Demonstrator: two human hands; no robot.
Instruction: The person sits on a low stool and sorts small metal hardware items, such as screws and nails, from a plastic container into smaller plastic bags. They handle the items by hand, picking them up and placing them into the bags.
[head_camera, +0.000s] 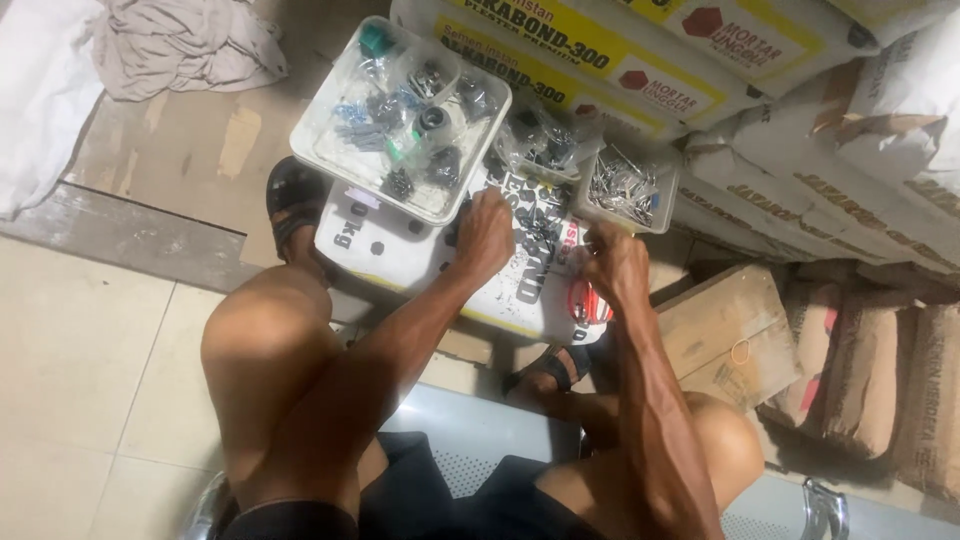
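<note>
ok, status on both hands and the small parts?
Left hand and right hand knuckles-up over loose dark metal parts on white sack; grips hidden. White plastic tray of bagged hardware and small tub of silvery screws just beyond.

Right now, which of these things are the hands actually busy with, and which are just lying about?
In use:
left hand and right hand on the white sack
pile of small dark parts
tray of bagged hardware
small box of metal pieces

Lying about:
crumpled cloth
stacked cement sacks
cardboard piece

Dim indoor light, soft shadows under legs, slight overall blur, mild glare on pale floor tiles (70, 350)
</note>
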